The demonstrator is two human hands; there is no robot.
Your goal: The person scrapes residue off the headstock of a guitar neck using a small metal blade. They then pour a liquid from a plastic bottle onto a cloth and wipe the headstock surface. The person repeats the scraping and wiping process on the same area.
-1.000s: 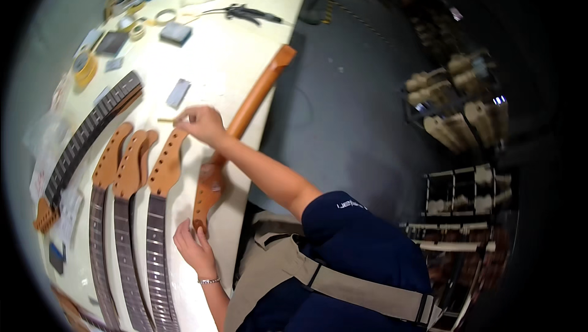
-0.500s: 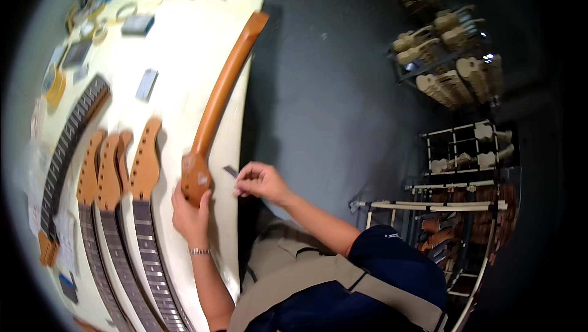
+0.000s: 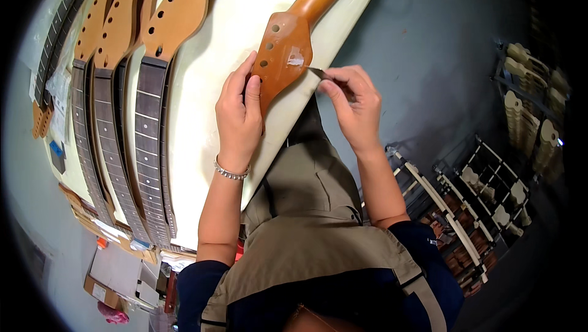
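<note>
An orange-brown guitar neck [image 3: 283, 44] lies on the bench with its headstock toward me and a row of peg holes along its left side. A pale, shiny smudge [image 3: 296, 57] marks the face of the headstock. My left hand [image 3: 239, 114] grips the headstock's near left edge, with thumb and fingers on either side. In my right hand [image 3: 356, 102] a small, dark, flat blade [image 3: 316, 72] is pinched between thumb and fingers. Its tip is at the headstock's right edge, by the smudge; whether it touches cannot be made out.
Several guitar necks [image 3: 177, 10] lie in a row to the left on the white bench [image 3: 202, 105], dark fretboards showing. Another fretted neck [image 3: 60, 33] is farther left. Racks of guitar bodies [image 3: 517, 120] stand at the right; boxes [image 3: 116, 274] sit lower left.
The view has turned and come closer to the headstock. My right hand has brought the blade from beside the bench up to the headstock's edge. My left hand still grips the headstock.
</note>
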